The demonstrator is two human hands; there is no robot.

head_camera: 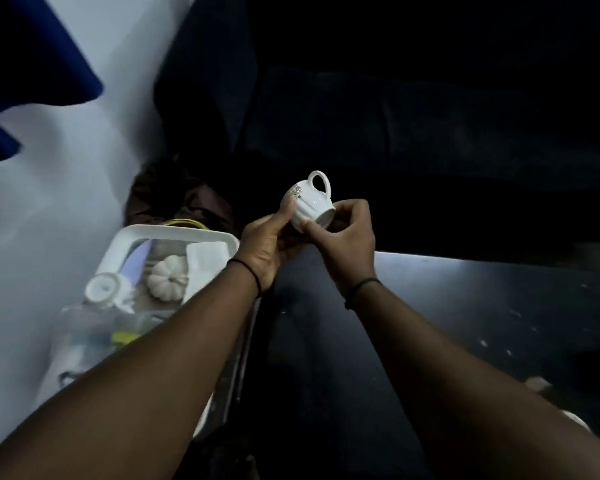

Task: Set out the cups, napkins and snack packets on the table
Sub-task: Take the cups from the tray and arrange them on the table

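A white ribbed cup (309, 201) with a gold pattern and a loop handle is held tilted in the air, its base towards me. My left hand (267, 244) grips its rim side and my right hand (347, 237) grips its base side. Both hands are above the far left corner of the dark table (465, 306). In the white tray (174, 232) to the left lie two more white cups, one upturned (103, 289) and one ribbed (167, 278), beside a folded white napkin (205, 261). A clear bag with yellow packets (118, 334) lies at the tray's near end.
The tray stands on a white surface left of the table. A dark brown bag (174, 199) sits behind the tray. A dark sofa (430, 133) runs along the table's far side. Something blue (32, 64) hangs at the top left. A small white object (575, 420) lies at the table's right.
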